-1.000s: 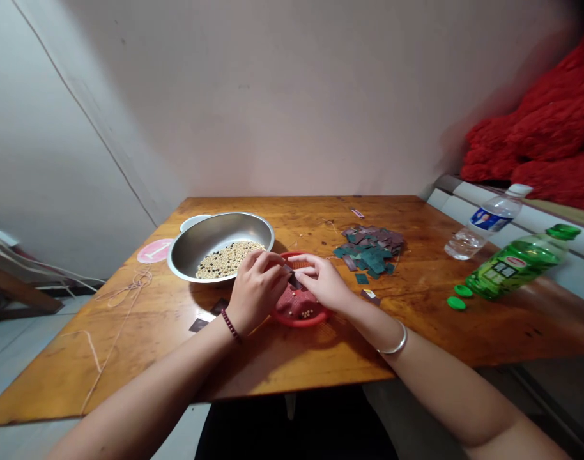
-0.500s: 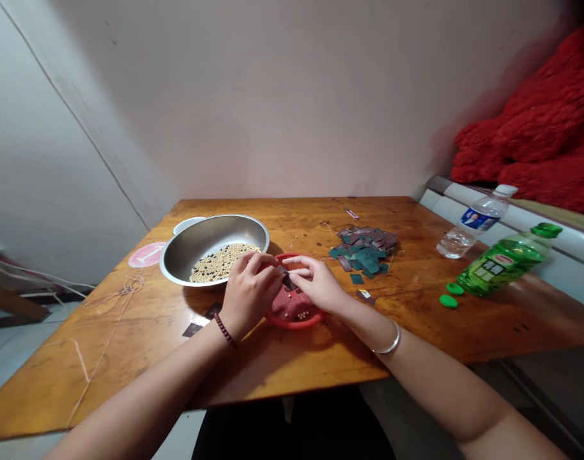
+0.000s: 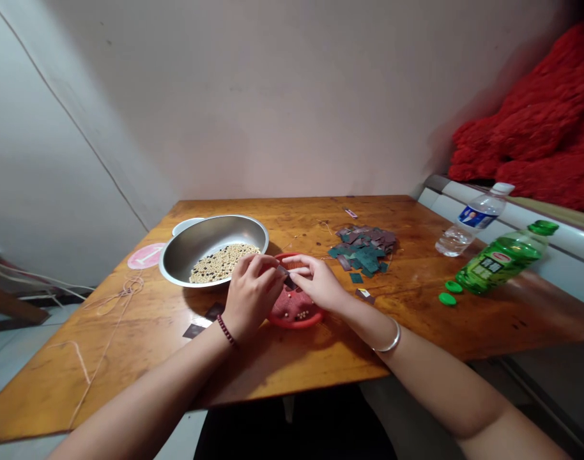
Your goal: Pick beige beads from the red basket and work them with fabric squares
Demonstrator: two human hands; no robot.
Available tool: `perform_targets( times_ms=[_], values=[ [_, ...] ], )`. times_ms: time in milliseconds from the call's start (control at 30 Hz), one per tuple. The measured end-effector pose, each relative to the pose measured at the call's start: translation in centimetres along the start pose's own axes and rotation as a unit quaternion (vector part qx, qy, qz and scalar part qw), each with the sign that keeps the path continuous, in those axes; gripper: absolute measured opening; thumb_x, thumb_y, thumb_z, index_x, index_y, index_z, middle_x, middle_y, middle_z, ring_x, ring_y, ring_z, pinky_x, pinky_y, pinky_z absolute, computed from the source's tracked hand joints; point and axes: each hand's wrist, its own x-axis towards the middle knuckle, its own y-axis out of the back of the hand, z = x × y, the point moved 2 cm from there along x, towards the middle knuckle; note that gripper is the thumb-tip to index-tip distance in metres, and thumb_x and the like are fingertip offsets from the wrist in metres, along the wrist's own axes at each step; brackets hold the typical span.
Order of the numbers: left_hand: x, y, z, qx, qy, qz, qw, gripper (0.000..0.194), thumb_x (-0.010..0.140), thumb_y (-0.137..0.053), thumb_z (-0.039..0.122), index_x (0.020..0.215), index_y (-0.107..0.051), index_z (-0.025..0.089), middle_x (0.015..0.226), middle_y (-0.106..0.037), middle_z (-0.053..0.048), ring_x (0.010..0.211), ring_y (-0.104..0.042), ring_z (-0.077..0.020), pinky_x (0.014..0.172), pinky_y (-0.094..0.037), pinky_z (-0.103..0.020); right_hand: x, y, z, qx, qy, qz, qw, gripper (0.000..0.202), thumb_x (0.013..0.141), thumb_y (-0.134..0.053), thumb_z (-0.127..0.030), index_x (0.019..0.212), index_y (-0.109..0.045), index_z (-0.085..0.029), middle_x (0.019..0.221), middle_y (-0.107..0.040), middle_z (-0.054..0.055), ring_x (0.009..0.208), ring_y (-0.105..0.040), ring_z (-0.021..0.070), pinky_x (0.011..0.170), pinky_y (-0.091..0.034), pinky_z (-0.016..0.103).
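Both hands meet over a red plastic basket (image 3: pixel 294 324), lined with red mesh and holding a few pale beads. My left hand (image 3: pixel 254 287) pinches a small dark square piece (image 3: pixel 288 279) from the left. The fingers of my right hand (image 3: pixel 318 281) are closed on the same piece from the other side. A steel bowl (image 3: pixel 179 248) stands just left of the basket, holding many pale beads (image 3: pixel 225 262) mixed with some dark ones. To the right lies a pile of dark green and brown square pieces (image 3: pixel 366 249).
A water bottle (image 3: pixel 474 220) and a green drink bottle (image 3: pixel 507 259) stand at the right, near two green caps (image 3: pixel 448 298). Loose string (image 3: pixel 124 287) and a pink round card (image 3: pixel 146 257) lie at the left. Dark squares (image 3: pixel 193 331) lie near my left wrist.
My hands stay over the basket, with only slight finger movement on the dark piece. The view has shifted very slightly.
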Motion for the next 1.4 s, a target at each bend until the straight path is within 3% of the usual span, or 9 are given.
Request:
perform_targets(
  times_ms=[300, 533, 667, 800, 933, 1100, 1267, 1400],
  values=[
    [0.04, 0.04, 0.01, 0.003, -0.007, -0.011, 1.000, 0.008, 0.082, -0.057, 0.025, 0.081, -0.064, 0.023, 0.099, -0.059, -0.002, 0.097, -0.047, -0.0193, 0.093, -0.039, -0.038, -0.14, 0.01, -0.19, 0.005, 0.001, -0.004, 1.000, 0.031, 0.079, -0.052, -0.014, 0.109, -0.058, -0.016, 0.104, -0.066, 0.009, 0.093, -0.065, 0.0172, 0.083, -0.053, 0.033],
    [0.12, 0.08, -0.04, 0.003, 0.015, 0.000, 1.000, 0.010, 0.083, -0.056, 0.026, 0.078, -0.064, 0.022, 0.097, -0.059, -0.003, 0.096, -0.047, -0.0208, 0.091, -0.039, -0.040, -0.21, -0.11, -0.37, 0.010, -0.018, -0.002, 1.000, 0.031, 0.078, -0.052, -0.012, 0.109, -0.057, -0.017, 0.095, -0.068, 0.007, 0.090, -0.066, 0.0170, 0.081, -0.053, 0.032],
    [0.13, -0.01, 0.04, 0.001, -0.010, -0.016, 1.000, 0.010, 0.083, -0.055, 0.024, 0.080, -0.064, 0.023, 0.097, -0.059, -0.003, 0.096, -0.048, -0.0199, 0.091, -0.039, -0.039, -0.15, -0.13, -0.41, 0.010, -0.017, -0.003, 1.000, 0.031, 0.078, -0.051, -0.012, 0.108, -0.057, -0.017, 0.096, -0.068, 0.007, 0.091, -0.066, 0.0169, 0.082, -0.053, 0.032],
    [0.18, -0.02, -0.38, 0.007, 0.022, -0.002, 1.000, 0.010, 0.082, -0.057, 0.026, 0.078, -0.064, 0.022, 0.097, -0.059, -0.004, 0.095, -0.047, -0.0210, 0.090, -0.039, -0.040, -0.15, -0.08, -0.52, 0.005, -0.015, -0.004, 1.000, 0.032, 0.078, -0.051, -0.011, 0.109, -0.057, -0.017, 0.098, -0.067, 0.007, 0.090, -0.066, 0.0169, 0.082, -0.053, 0.032],
    [0.17, -0.13, -0.27, -0.008, -0.005, -0.027, 1.000, 0.010, 0.083, -0.055, 0.026, 0.080, -0.063, 0.022, 0.098, -0.058, -0.003, 0.097, -0.047, -0.0198, 0.092, -0.039, -0.037, -0.24, -0.11, -0.47, 0.010, -0.018, -0.009, 1.000, 0.032, 0.079, -0.050, -0.010, 0.109, -0.057, -0.016, 0.103, -0.066, 0.008, 0.092, -0.065, 0.0169, 0.082, -0.053, 0.032],
    [0.14, -0.05, -0.27, -0.006, 0.017, -0.011, 1.000, 0.009, 0.082, -0.057, 0.026, 0.079, -0.063, 0.021, 0.097, -0.058, -0.004, 0.095, -0.047, -0.0199, 0.091, -0.039, -0.038, -0.11, -0.12, -0.32, 0.015, -0.002, -0.009, 1.000, 0.032, 0.078, -0.051, -0.010, 0.108, -0.057, -0.017, 0.108, -0.064, 0.008, 0.093, -0.065, 0.0159, 0.082, -0.053, 0.031],
    [0.13, -0.03, -0.10, -0.004, -0.010, -0.012, 1.000, 0.007, 0.082, -0.056, 0.023, 0.080, -0.063, 0.022, 0.097, -0.059, -0.003, 0.095, -0.047, -0.0193, 0.091, -0.039, -0.037, -0.06, -0.13, -0.45, 0.014, -0.004, -0.011, 1.000, 0.031, 0.079, -0.050, -0.011, 0.108, -0.057, -0.017, 0.110, -0.064, 0.008, 0.094, -0.065, 0.0155, 0.083, -0.053, 0.031],
    [0.17, -0.02, -0.33, 0.002, 0.023, 0.003, 1.000, 0.009, 0.082, -0.056, 0.026, 0.078, -0.063, 0.021, 0.097, -0.059, -0.003, 0.094, -0.047, -0.0201, 0.091, -0.039, -0.039, -0.21, -0.16, -0.53, 0.012, 0.000, -0.012, 1.000, 0.033, 0.078, -0.050, -0.010, 0.109, -0.057, -0.017, 0.113, -0.062, 0.008, 0.093, -0.065, 0.0145, 0.083, -0.052, 0.030]
  ],
)
